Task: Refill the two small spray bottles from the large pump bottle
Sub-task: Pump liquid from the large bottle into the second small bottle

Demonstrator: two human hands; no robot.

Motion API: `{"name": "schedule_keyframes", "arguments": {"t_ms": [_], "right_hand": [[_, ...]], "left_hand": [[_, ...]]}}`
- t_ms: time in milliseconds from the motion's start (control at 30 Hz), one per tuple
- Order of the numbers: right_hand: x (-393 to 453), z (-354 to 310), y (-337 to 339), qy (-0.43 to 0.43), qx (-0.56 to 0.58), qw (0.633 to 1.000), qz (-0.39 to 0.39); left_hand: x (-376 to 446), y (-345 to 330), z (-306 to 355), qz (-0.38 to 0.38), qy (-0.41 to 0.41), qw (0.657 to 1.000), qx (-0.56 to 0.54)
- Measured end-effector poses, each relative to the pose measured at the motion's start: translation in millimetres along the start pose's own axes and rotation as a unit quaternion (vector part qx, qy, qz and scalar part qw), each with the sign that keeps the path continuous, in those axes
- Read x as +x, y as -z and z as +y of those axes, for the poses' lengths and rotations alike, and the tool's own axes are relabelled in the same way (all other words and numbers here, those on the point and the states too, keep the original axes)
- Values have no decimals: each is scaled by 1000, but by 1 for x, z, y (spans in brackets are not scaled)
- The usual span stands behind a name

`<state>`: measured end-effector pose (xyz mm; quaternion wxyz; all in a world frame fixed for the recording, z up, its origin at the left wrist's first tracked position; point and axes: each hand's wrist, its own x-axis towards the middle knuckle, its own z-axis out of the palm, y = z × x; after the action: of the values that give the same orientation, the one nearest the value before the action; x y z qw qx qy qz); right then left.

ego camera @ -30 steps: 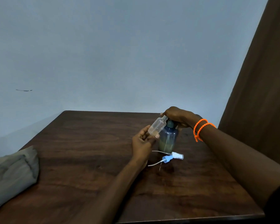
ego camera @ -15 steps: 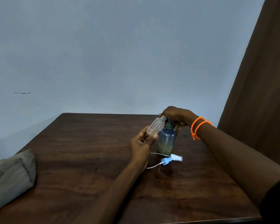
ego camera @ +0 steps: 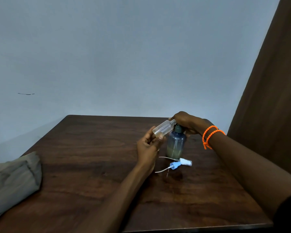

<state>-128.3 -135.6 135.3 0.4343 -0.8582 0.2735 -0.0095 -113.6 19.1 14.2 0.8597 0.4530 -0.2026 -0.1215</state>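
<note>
At centre right of the frame, the left hand [ego camera: 148,145] pinches a tilted small clear bottle [ego camera: 163,128], neck at the pump bottle [ego camera: 175,145], whose top the right hand [ego camera: 186,122] covers, fingers curled.

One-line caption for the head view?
Left hand tilts small clear bottle to pump bottle spout; right hand covers the pump.

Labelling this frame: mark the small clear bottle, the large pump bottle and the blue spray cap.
small clear bottle [ego camera: 163,129], head view, middle of its tilted body.
large pump bottle [ego camera: 175,145], head view, bluish body below the pump.
blue spray cap [ego camera: 175,165], head view, the cap's collar.
</note>
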Motion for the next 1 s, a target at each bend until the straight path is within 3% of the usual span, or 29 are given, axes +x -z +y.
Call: {"name": "schedule_keyframes", "arguments": {"t_ms": [100, 300, 1000], "right_hand": [[-3, -5, 6, 14, -21, 999, -22], [0, -5, -3, 21, -21, 999, 36], [4, -4, 1, 4, -64, 997, 40]], "left_hand": [[0, 0, -2, -4, 1, 1000, 2], [2, -1, 1, -1, -7, 1000, -23], [2, -3, 2, -4, 6, 998, -66]]}}
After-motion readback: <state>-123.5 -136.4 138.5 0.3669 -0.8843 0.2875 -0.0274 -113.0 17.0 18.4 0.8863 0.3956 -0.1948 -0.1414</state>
